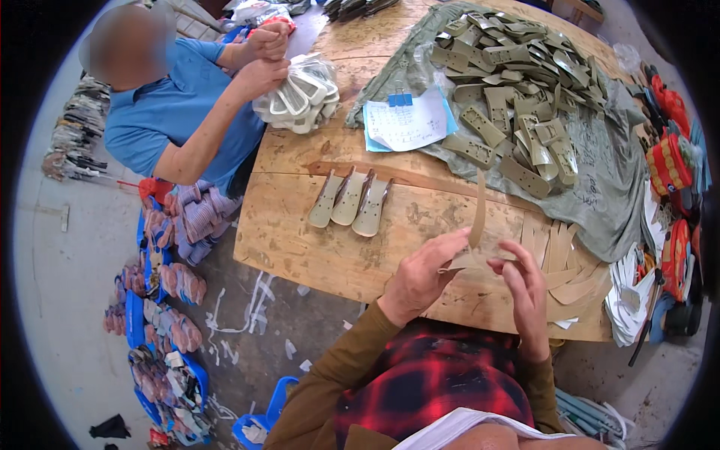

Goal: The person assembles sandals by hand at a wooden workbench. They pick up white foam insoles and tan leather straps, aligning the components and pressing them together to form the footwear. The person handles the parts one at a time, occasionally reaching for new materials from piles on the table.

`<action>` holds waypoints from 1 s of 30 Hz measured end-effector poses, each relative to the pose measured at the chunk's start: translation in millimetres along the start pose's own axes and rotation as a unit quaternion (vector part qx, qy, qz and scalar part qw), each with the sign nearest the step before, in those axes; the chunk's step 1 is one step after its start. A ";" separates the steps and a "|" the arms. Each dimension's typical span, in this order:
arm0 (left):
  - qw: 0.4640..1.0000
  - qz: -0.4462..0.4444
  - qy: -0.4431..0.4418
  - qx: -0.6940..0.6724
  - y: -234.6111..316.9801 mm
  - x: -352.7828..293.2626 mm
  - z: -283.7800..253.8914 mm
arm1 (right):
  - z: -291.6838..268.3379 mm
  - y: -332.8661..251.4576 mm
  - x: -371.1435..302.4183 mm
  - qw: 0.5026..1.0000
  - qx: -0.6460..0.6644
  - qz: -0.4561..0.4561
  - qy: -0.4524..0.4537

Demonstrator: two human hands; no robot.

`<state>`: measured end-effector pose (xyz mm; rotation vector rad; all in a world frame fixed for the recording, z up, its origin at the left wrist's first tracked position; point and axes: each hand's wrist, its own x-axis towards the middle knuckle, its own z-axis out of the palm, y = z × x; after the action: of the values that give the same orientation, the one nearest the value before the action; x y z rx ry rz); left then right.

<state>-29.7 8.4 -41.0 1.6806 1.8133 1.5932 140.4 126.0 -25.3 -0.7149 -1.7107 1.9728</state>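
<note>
My left hand point(422, 274) is closed, pinching a narrow tan strip point(478, 214) whose free end points up and away from me. A pale, thin curled piece point(471, 260) shows between my hands; I cannot make out whether it belongs to the strip. My right hand point(523, 289) is just to the right, its fingers bent and apart, with nothing plainly held. More flat tan strips point(559, 251) lie on the table beside it. Three olive sole-shaped pieces point(346, 206) with small holes and dark brown edges lie side by side, beyond my left hand.
A large pile of olive pieces point(517, 67) rests on a green sheet point(611, 176) at the wooden table's point(292, 240) far right. Papers with a blue clip point(409, 124) lie beside it. Across the left corner, a person in blue point(187, 97) handles a bag of white-rimmed pieces point(304, 94). White strips point(630, 292) hang at right.
</note>
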 end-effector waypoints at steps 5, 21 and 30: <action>0.995 0.020 0.006 -0.097 -7.9 -13.8 16.7 | -2.7 18.8 27.5 0.995 0.041 0.095 -0.019; 0.996 0.045 0.024 0.079 -6.0 -31.3 47.9 | 19.7 8.1 -10.8 0.975 -0.170 -0.060 0.133; 0.988 0.035 0.006 0.147 -5.8 -25.7 60.4 | 15.3 -2.9 -18.6 0.989 -0.046 0.000 0.143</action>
<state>19.9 22.1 -82.2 1.8785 2.1032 1.4170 145.1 103.1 -18.9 -0.9777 -1.6328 1.7043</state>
